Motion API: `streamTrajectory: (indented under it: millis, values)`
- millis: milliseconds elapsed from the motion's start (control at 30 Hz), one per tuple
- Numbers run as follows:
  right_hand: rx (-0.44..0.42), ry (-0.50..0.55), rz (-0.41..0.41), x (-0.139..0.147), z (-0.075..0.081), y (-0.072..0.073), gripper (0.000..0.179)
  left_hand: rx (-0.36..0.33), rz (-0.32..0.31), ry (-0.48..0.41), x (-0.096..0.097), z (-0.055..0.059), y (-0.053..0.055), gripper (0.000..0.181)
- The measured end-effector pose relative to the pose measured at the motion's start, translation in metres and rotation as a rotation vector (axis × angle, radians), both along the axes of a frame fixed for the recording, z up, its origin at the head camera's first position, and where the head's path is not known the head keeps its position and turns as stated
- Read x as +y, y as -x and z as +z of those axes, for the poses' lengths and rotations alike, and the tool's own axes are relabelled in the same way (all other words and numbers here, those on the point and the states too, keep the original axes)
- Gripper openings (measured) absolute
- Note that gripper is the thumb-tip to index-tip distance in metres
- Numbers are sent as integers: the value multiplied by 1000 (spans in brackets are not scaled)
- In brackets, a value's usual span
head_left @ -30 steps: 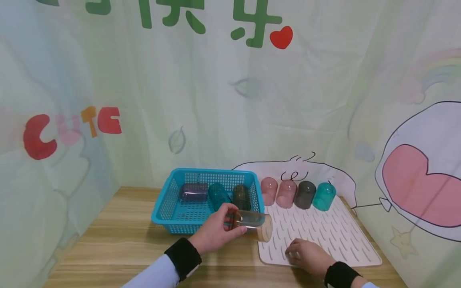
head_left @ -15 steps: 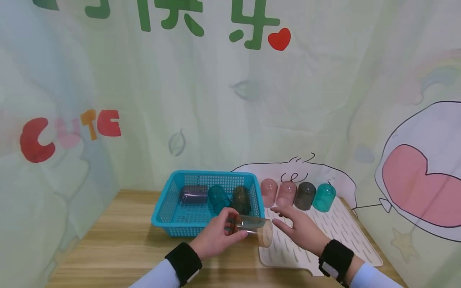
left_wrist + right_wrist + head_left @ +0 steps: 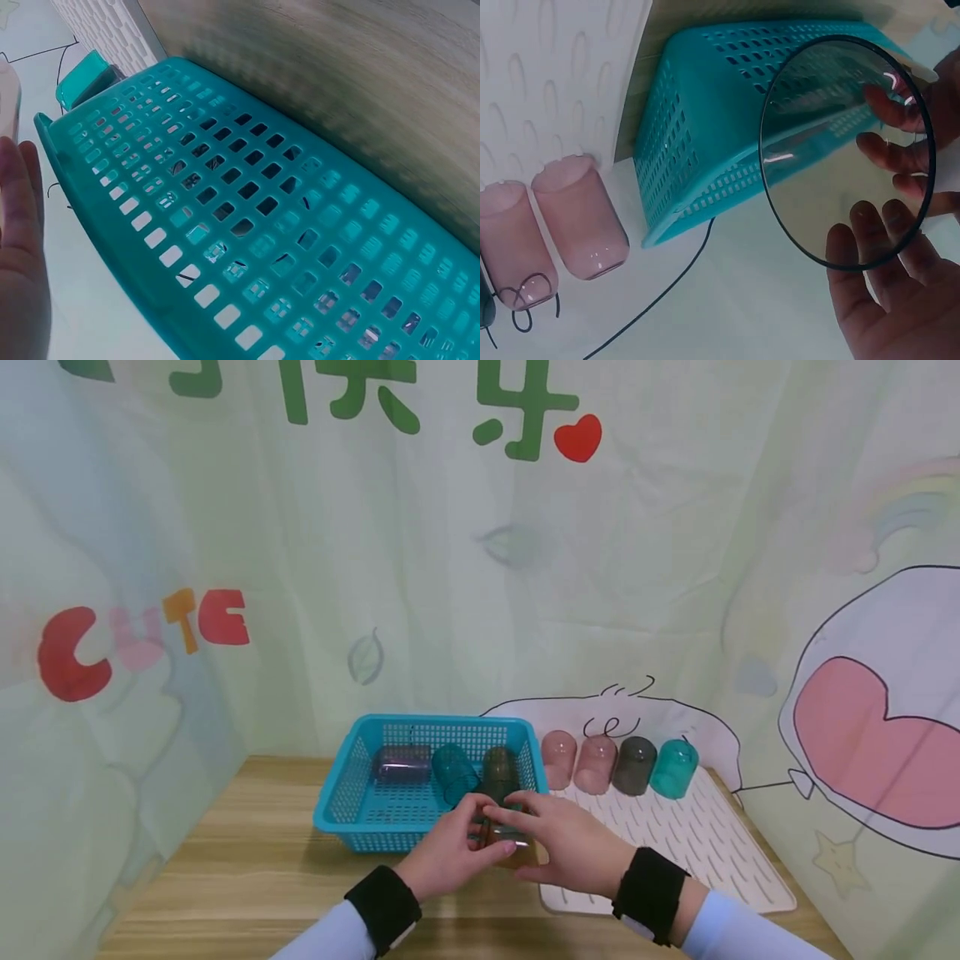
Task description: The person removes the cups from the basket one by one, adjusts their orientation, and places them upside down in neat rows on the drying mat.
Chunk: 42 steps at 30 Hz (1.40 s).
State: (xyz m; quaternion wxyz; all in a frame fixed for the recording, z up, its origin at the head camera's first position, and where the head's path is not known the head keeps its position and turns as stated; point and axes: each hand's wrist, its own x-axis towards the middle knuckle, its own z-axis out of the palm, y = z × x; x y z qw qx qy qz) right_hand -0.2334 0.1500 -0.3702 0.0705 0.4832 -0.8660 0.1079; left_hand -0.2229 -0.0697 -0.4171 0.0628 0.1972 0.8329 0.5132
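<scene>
A clear, faintly amber cup (image 3: 512,837) lies sideways between both hands, in front of the blue basket's near right corner. My left hand (image 3: 453,852) grips its base end, thumb along the near side. Around the open end comes my right hand (image 3: 573,843), fingers across the top and thumb below. The right wrist view looks into the round dark rim of the cup (image 3: 810,169); left fingers (image 3: 889,154) show through the wall, and fingers of the right hand (image 3: 892,292) lie along it. Only part of my left hand (image 3: 22,247) appears in the left wrist view.
The blue perforated basket (image 3: 360,839) holds a purple cup (image 3: 403,764), a teal cup (image 3: 453,772) and a dark brown cup (image 3: 500,768). Upside down on the white ridged mat (image 3: 697,852) stand pink cups (image 3: 597,766), a grey cup (image 3: 635,767) and another teal cup (image 3: 675,768).
My right hand has risen from the mat's front edge and moved left onto the cup's open end. The left hand has kept its grip in nearly the same place.
</scene>
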Motion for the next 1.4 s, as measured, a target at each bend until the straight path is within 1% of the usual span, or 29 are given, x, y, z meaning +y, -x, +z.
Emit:
streamTrajectory:
  millis: [67, 167, 300, 400, 500, 600, 667, 700, 800, 867, 933, 967, 1033, 1133, 1200, 1267, 1400]
  values:
    - [43, -13, 1, -1, -2, 0, 81, -4, -3, -9, 1, 0, 1, 56]
    - [65, -24, 0, -1, -3, 0, 79, -6, 1, -10, 1, 1, 1, 55]
    - [55, -23, 3, -3, -5, -1, 76, -7, 4, 14, 1, 0, -1, 56]
    - [48, -6, 7, -2, -7, -2, 75, -7, -10, 22, 0, -1, -3, 56]
    - [38, 27, 12, -1, -8, -2, 74, 14, -18, 42, -2, -1, -4, 55]
    - [27, 59, 3, 1, -9, 0, 74, 79, 1, 63, -5, 1, -5, 51]
    - [8, 79, -15, 4, -9, 1, 74, 140, 33, 100, -9, 1, -5, 46]
    - [-10, 89, -32, 5, -8, 2, 74, 181, 52, 125, -11, 1, -4, 42]
    - [-60, 131, -94, 10, -8, 5, 73, 339, 120, 281, -19, -1, -3, 29]
    - [-80, 164, -131, 15, -8, 8, 72, 449, 150, 392, -24, -3, -2, 22]
    - [-88, 201, -157, 20, -9, 10, 71, 543, 165, 493, -28, -7, -2, 18]
    - [-88, 211, -168, 22, -9, 11, 71, 573, 166, 523, -30, -8, -1, 17]
    - [-104, 239, -193, 27, -8, 14, 70, 612, 163, 570, -32, -11, -1, 14]
    - [-158, 291, -247, 34, -6, 19, 72, 642, 163, 609, -34, -13, 2, 11]
    - [-194, 341, -283, 38, -4, 24, 73, 650, 165, 616, -35, -13, 4, 9]
    - [-213, 391, -313, 42, -4, 28, 73, 649, 167, 617, -35, -12, 6, 9]
    - [-226, 483, -365, 51, -6, 37, 71, 635, 164, 619, -35, -9, 7, 9]
